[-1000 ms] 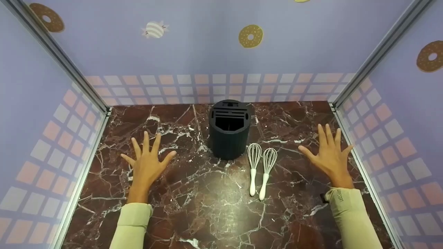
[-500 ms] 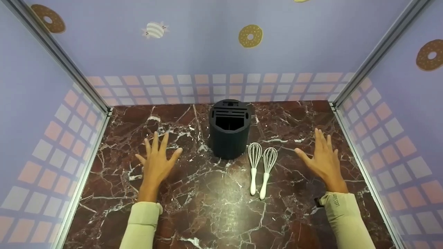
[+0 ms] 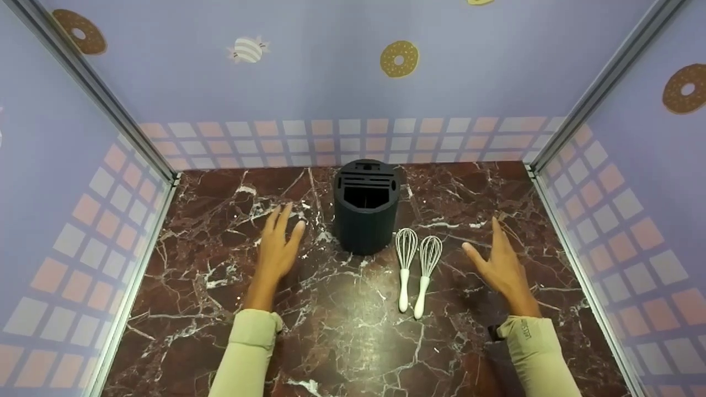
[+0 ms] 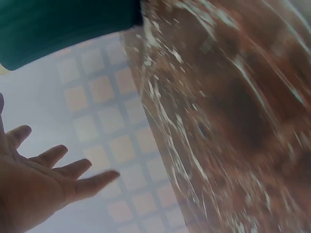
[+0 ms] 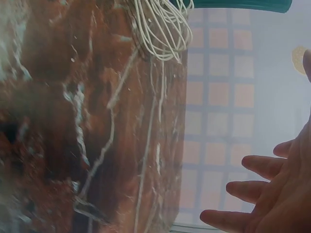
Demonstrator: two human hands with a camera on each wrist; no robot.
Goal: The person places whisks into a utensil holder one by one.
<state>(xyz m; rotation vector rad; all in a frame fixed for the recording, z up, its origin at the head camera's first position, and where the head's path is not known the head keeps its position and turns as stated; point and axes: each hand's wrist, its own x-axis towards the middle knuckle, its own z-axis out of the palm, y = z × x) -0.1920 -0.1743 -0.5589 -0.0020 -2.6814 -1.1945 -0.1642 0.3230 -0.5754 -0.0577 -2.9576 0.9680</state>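
Observation:
A dark green-black cylindrical knife block [image 3: 365,229], its top cut with slots and a larger opening, stands upright at the middle of the table. Two whisks with white handles lie side by side at its front right: the left whisk [image 3: 404,273] and the right whisk [image 3: 424,281]. My left hand [image 3: 277,251] is to the left of the block, fingers extended, holding nothing; the left wrist view shows its spread fingers [image 4: 97,183] below the block. To the right of the whisks, my right hand [image 3: 501,267] has straight fingers and thumb apart, also holding nothing.
A dark red marbled tabletop [image 3: 331,342] with white veins lies under everything. Lilac panels enclose it: a back wall [image 3: 320,82], a left wall [image 3: 49,165] and a right wall [image 3: 651,182], joined by metal rails at the corners.
Both hands have moved inward: the left hand to the right, closer to the block, the right hand to the left, closer to the whisks. The block and whisks stay put.

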